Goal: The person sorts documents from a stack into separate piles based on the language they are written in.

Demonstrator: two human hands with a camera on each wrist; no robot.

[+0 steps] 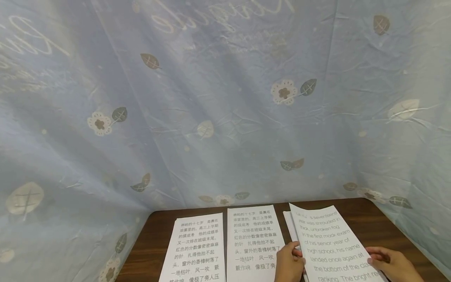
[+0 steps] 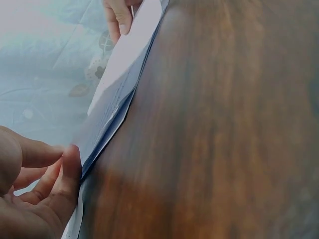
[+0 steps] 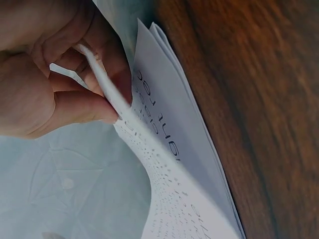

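A white sheet of paper [image 1: 329, 243] printed with large English text lies at a slant on the right side, lifted off the sheets under it. My right hand [image 1: 392, 263] pinches its right edge between thumb and fingers, and the sheet bends from there in the right wrist view. At the left edge, my left hand [image 1: 289, 263] holds the paper with thumb and fingertips. More printed paper [image 3: 167, 94] shows below the raised sheet in the right wrist view. From the left wrist, the paper [image 2: 119, 79] appears nearly edge-on, with gaps between its layers.
Two white pages with Chinese text, a left one [image 1: 193, 250] and a middle one [image 1: 251, 243], lie side by side on the dark wooden table [image 1: 148, 246]. A pale blue curtain [image 1: 225, 117] with leaf and flower patterns hangs behind and around the table.
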